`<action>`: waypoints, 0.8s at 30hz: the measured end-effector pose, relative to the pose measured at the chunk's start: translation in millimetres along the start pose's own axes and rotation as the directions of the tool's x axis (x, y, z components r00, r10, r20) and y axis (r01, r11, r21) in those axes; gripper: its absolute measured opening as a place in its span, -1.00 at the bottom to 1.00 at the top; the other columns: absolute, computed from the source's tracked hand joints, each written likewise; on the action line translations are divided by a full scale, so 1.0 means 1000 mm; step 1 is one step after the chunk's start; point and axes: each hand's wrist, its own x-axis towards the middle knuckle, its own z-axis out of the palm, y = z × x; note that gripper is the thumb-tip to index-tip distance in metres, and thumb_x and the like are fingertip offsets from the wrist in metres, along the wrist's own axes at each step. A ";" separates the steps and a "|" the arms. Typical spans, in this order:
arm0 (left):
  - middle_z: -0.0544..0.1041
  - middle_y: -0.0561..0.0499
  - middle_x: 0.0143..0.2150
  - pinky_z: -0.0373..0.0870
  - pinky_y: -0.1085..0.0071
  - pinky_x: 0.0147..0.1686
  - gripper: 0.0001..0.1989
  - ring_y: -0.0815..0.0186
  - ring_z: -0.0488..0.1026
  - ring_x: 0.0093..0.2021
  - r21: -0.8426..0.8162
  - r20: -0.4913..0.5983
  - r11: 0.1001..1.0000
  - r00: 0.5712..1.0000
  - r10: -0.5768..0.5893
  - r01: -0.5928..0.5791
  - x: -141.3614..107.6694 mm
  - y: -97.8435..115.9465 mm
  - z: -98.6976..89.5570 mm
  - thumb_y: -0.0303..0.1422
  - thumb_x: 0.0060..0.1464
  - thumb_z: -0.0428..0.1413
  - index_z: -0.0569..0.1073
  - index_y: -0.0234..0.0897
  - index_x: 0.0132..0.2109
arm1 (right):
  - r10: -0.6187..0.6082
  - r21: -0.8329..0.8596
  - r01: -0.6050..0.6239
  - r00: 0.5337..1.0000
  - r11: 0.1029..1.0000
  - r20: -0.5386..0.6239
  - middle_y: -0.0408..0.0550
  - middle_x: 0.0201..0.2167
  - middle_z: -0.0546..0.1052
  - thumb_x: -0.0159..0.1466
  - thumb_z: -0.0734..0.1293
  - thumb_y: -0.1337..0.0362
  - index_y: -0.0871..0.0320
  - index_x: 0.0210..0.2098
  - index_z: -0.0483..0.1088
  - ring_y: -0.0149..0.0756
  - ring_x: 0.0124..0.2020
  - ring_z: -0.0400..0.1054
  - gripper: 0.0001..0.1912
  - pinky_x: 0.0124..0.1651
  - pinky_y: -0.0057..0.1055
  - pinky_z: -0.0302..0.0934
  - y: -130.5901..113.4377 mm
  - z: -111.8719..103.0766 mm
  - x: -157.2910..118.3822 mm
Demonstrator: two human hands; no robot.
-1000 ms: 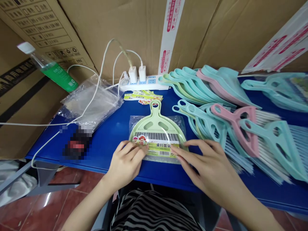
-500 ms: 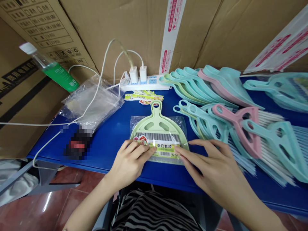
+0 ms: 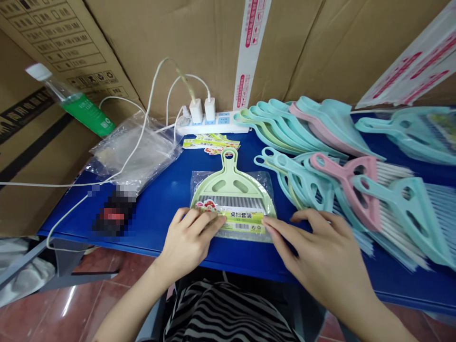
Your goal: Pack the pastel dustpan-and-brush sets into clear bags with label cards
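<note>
A light green dustpan and brush set lies flat in a clear plastic bag, handle pointing away from me. Across the grey bristles sits a yellow-green paper label with mushroom pictures at its left end. My left hand is closed at the bag's lower left, its bent fingertips pressed on the label's left part. On the opposite side, my right hand grips the right edge of bag and label with thumb and index finger. Its other fingers are bent and partly hidden.
Dustpans are stacked at the back right, with loose brushes before them and a bagged set beyond. Behind the set lie spare labels and a power strip. Plastic bags, a cable and a bottle are leftward.
The view has shifted slightly. My right fingertips have moved a little rightward along the label to its edge. The left hand keeps its place on the bag.
</note>
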 end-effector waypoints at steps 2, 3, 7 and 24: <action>0.61 -0.01 -0.24 0.22 0.31 -0.31 -0.69 0.27 0.39 -0.30 0.028 -0.011 1.000 1.000 -0.008 0.008 0.000 0.000 0.000 -0.61 0.20 -0.02 0.55 -0.28 -0.09 | -0.010 -0.012 0.010 1.000 1.000 0.009 -0.13 -0.72 0.42 0.38 0.23 0.39 0.14 -0.37 0.57 -0.23 -0.43 0.34 -0.70 -0.25 -0.27 0.13 -0.001 -0.001 0.001; 0.60 -0.02 -0.25 0.22 0.31 -0.31 -0.69 0.26 0.38 -0.30 0.038 -0.016 0.999 1.000 -0.014 0.015 0.000 0.000 0.000 -0.62 0.19 -0.02 0.56 -0.27 -0.09 | -0.013 -0.019 0.013 1.000 1.000 0.007 -0.13 -0.73 0.39 0.38 0.23 0.40 0.15 -0.39 0.57 -0.24 -0.45 0.32 -0.69 -0.26 -0.27 0.12 -0.001 -0.001 0.002; 0.54 -0.04 -0.29 0.21 0.31 -0.32 -0.65 0.24 0.36 -0.29 0.072 -0.031 0.995 0.997 -0.066 0.068 -0.002 -0.001 -0.002 -0.63 0.15 -0.01 0.58 -0.19 -0.11 | -0.010 -0.034 0.009 1.000 0.999 -0.006 -0.15 -0.74 0.33 0.39 0.21 0.38 0.12 -0.42 0.56 -0.28 -0.48 0.27 -0.66 -0.26 -0.29 0.13 -0.001 -0.001 0.003; 0.41 -0.07 -0.27 0.13 0.30 -0.36 -0.61 0.22 0.25 -0.29 0.201 -0.033 0.962 0.983 -0.182 0.185 -0.014 -0.009 -0.015 -0.67 0.09 0.03 0.60 -0.12 -0.17 | -0.013 0.004 0.013 1.000 1.000 -0.003 -0.16 -0.73 0.28 0.38 0.22 0.39 0.12 -0.47 0.54 -0.30 -0.50 0.21 -0.64 -0.26 -0.34 0.13 0.002 0.000 0.004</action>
